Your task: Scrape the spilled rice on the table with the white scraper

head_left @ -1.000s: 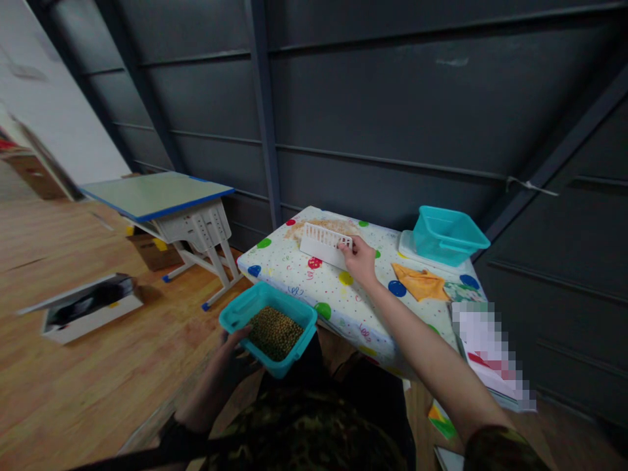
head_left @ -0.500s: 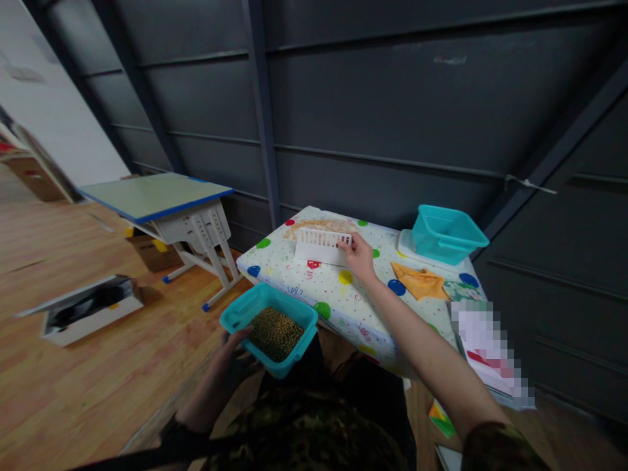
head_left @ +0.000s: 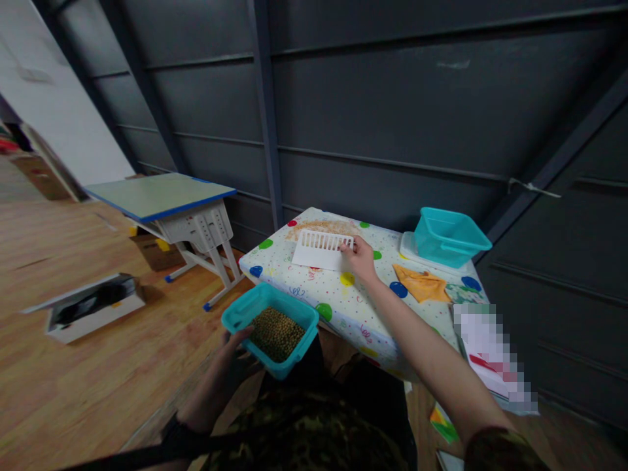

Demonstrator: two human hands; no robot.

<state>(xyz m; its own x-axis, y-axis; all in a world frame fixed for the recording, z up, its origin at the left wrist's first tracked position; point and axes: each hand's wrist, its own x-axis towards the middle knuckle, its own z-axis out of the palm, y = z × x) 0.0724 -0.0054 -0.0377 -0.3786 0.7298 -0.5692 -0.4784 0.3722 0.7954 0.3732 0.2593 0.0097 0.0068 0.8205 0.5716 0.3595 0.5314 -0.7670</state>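
My left hand (head_left: 234,353) grips the near side of a teal plastic bin (head_left: 248,310) full of small olive-green beans, held below the table's front edge. My right hand (head_left: 360,256) reaches across the table with fingers closed on the right end of a white slotted plastic scraper (head_left: 320,250). The scraper stands on the table (head_left: 338,297), which has a polka-dot cover, just in front of a spread of tan grains (head_left: 318,226) at the far edge.
An empty teal bin (head_left: 449,237) sits on a white lid at the table's far right, with an orange cloth (head_left: 420,282) in front of it. Papers lie at the right edge. A blue-edged desk (head_left: 161,196) and an open white box (head_left: 83,306) stand on the wooden floor to the left.
My right hand has shifted the scraper slightly left and tilted it back toward the grain pile. The left hand and the bean bin have stayed put.
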